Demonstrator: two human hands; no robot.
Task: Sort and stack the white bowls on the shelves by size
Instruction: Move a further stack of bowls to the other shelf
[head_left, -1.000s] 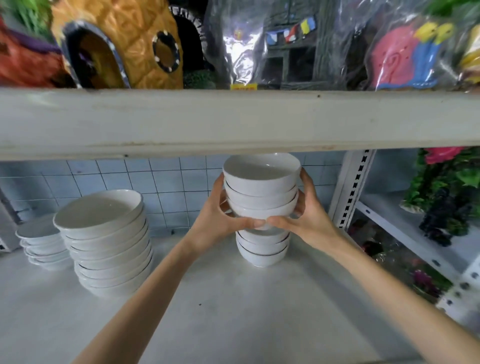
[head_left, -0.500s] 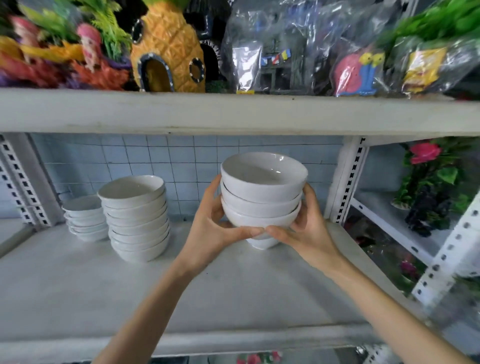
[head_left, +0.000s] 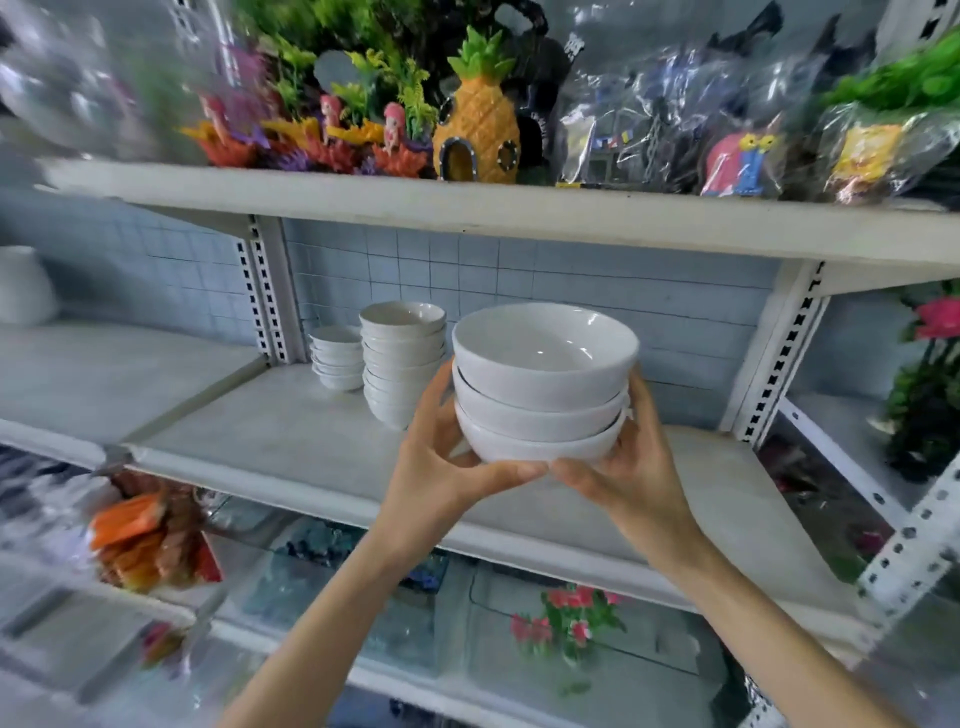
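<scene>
Back they come: the held bowls (head_left: 540, 384) have drawn away from the rear of the middle shelf (head_left: 249, 431) and now hang over its front part, well below the upper shelf board (head_left: 519, 213). Bare shelf runs rightward to the slotted upright (head_left: 779, 353). Left hand (head_left: 441, 467) and right hand (head_left: 634, 467) cup the bottom bowl, fingers curled up its sides, thumbs nearly meeting underneath. Mouths face up, stack axis upright. Count: three nested bowls in hand, two stacks on the shelf, a taller stack (head_left: 402, 364) with a shorter stack (head_left: 337, 358) just left of it.
</scene>
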